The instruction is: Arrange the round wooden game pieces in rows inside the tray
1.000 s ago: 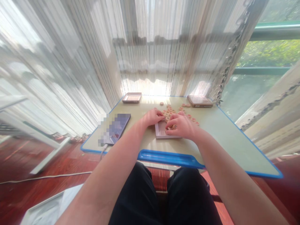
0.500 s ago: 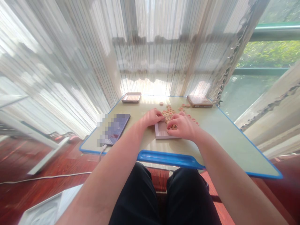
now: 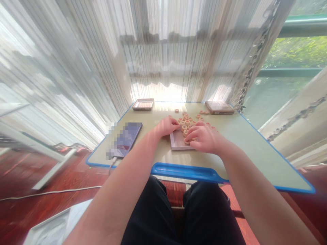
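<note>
Over the tray point(image 3: 175, 144), my half-curled right hand point(image 3: 205, 137) touches a round piece point(image 3: 187, 142); my left hand point(image 3: 168, 126), loosely bent, sits at the tray's far-left corner. Either grip: can't tell.

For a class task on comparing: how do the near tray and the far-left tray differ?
The near tray has a pale side; the far-left tray has a brown one.
The near tray is partly hidden by the right hand; the far-left tray shows whole.
The near tray lies mid-table; the far-left tray by a back corner.
Both are shallow and rest on the table.
</note>
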Demonstrator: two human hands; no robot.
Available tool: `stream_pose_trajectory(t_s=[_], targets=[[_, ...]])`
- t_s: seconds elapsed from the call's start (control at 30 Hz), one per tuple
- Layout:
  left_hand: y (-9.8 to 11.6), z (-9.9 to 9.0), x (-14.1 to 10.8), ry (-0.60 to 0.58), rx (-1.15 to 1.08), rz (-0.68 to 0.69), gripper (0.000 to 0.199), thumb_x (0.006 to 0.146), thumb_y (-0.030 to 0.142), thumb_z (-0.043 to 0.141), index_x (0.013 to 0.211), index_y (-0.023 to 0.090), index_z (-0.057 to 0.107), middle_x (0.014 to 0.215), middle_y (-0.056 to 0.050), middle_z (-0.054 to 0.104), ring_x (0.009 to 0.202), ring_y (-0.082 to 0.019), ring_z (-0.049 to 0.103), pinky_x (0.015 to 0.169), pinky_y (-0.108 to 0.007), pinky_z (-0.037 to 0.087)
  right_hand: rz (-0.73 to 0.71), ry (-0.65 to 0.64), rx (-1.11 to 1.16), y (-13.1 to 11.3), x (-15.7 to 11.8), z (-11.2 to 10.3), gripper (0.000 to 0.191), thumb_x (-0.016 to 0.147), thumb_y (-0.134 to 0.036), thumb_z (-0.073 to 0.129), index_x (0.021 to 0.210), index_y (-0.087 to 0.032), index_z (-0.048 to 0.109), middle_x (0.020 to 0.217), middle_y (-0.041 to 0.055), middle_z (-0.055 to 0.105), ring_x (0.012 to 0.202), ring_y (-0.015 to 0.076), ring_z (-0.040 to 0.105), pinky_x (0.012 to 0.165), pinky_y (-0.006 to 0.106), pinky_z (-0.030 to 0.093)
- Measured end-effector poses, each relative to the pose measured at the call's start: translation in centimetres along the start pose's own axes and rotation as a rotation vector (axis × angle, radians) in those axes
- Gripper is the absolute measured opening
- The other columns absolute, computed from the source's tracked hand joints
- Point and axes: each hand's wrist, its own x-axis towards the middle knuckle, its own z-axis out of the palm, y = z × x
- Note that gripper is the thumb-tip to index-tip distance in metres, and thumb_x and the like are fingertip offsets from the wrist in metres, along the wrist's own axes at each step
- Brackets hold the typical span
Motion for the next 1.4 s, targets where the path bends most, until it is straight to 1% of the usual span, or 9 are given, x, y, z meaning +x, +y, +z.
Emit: stream_pose_trajectory(t_s=[0.17,0.37,0.73,0.87,0.97,1.1,1.2,1.3,1.4], targets=[[0.2,0.0,0.0,0.001,0.004,-0.004,0.021,0.08,0.034,0.061,0.085,0.019,0.074,0.086,-0.002,0.07,0.081,-0.016,0.063,0.081,-0.026,0.051,-0.006,0.006,-0.008,-0.3,0.0,0.1,0.023,0.07,-0.013,0.058,0.07,-0.023,0.078,0.077,0.0006,0.074,0.08,0.0196,0.054,0.08,0.03,0.042],[0.0,0.0,0.1,0.005,0.002,0.023,0.022,0.08,0.035,0.06,0.087,0.019,0.075,0.09,-0.002,0.071,0.085,-0.017,0.064,0.082,-0.026,0.05,0.056,0.019,-0.035,-0.3,-0.1,0.1,0.022,0.067,-0.014,0.059,0.07,-0.024,0.078,0.076,0.0007,0.075,0.084,0.0217,0.055,0.074,0.03,0.043],[-0.1,0.0,0.0,0.001,0.002,0.019,0.023,0.081,0.035,0.06,0.089,0.019,0.074,0.093,-0.002,0.071,0.086,-0.017,0.064,0.082,-0.026,0.05,0.083,0.01,-0.034,-0.3,-0.2,0.0,0.021,0.067,-0.016,0.058,0.068,-0.024,0.077,0.072,0.002,0.073,0.084,0.0226,0.055,0.071,0.03,0.042],[-0.1,0.1,0.0,-0.002,-0.005,0.02,0.024,0.081,0.035,0.06,0.09,0.018,0.074,0.095,-0.004,0.07,0.087,-0.018,0.064,0.083,-0.027,0.05,0.053,0.023,-0.027,-0.3,-0.1,-0.3,0.022,0.069,-0.017,0.056,0.07,-0.022,0.077,0.071,0.0029,0.072,0.082,0.0222,0.056,0.075,0.031,0.042],[0.0,0.0,-0.1,-0.001,-0.006,0.008,0.024,0.081,0.036,0.06,0.09,0.019,0.075,0.094,-0.003,0.07,0.088,-0.018,0.064,0.085,-0.027,0.05,0.05,0.095,-0.022,0.1,-0.1,-0.6,0.024,0.07,-0.014,0.053,0.069,-0.021,0.076,0.079,0.0039,0.073,0.08,0.0204,0.057,0.083,0.033,0.042],[0.0,0.0,-0.1,-0.005,-0.008,-0.005,0.024,0.081,0.036,0.06,0.09,0.019,0.075,0.093,-0.003,0.071,0.088,-0.018,0.063,0.087,-0.027,0.049,0.18,0.272,-0.071,1.0,-0.1,-0.8,0.026,0.07,-0.013,0.051,0.074,-0.019,0.075,0.089,0.0068,0.069,0.088,0.0232,0.059,0.086,0.036,0.043],[-0.1,0.0,0.0,-0.01,-0.014,0.004,0.024,0.081,0.034,0.06,0.092,0.019,0.075,0.094,-0.003,0.072,0.09,-0.018,0.064,0.088,-0.027,0.049,0.261,0.349,-0.072,1.6,-0.2,-0.7,0.023,0.072,-0.016,0.053,0.078,-0.02,0.075,0.091,0.0073,0.064,0.092,0.0238,0.059,0.085,0.035,0.045],[-0.1,0.0,0.0,-0.013,-0.014,0.004,0.025,0.081,0.035,0.06,0.092,0.019,0.075,0.093,-0.002,0.072,0.093,-0.018,0.063,0.089,-0.027,0.049,0.261,0.309,-0.071,1.4,-0.1,-0.4,0.021,0.074,-0.018,0.054,0.078,-0.02,0.075,0.088,0.0074,0.062,0.09,0.0231,0.059,0.084,0.034,0.045],[0.0,0.0,0.0,-0.015,-0.008,0.008,0.024,0.081,0.034,0.059,0.091,0.019,0.075,0.093,-0.002,0.073,0.094,-0.019,0.063,0.09,-0.027,0.049,0.234,0.198,-0.102,0.6,0.1,0.1,0.019,0.074,-0.022,0.058,0.081,-0.02,0.076,0.086,0.0078,0.063,0.087,0.0232,0.058,0.08,0.033,0.044]])
